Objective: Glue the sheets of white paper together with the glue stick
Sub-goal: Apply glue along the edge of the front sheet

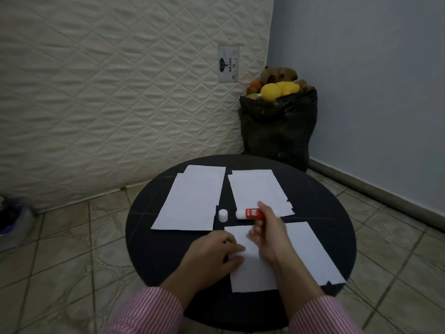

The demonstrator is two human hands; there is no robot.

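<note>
Seen from the head camera: at a round black table [149, 237], a person's right hand [269, 235] grips a red glue stick [250, 214], fingers curled round its rear end. The uncapped stick lies nearly level, long axis running left to right, white tip pointing left toward its white cap [223, 215], which stands upright on the table just beside it. The left hand [214, 254] rests on the near sheet of white paper [308, 249], fingertips pressing it down. Two more paper stacks, a left stack [192, 198] and a right stack [255, 186], lie beyond. A black bag of plush toys [277, 126] sits in the corner.
</note>
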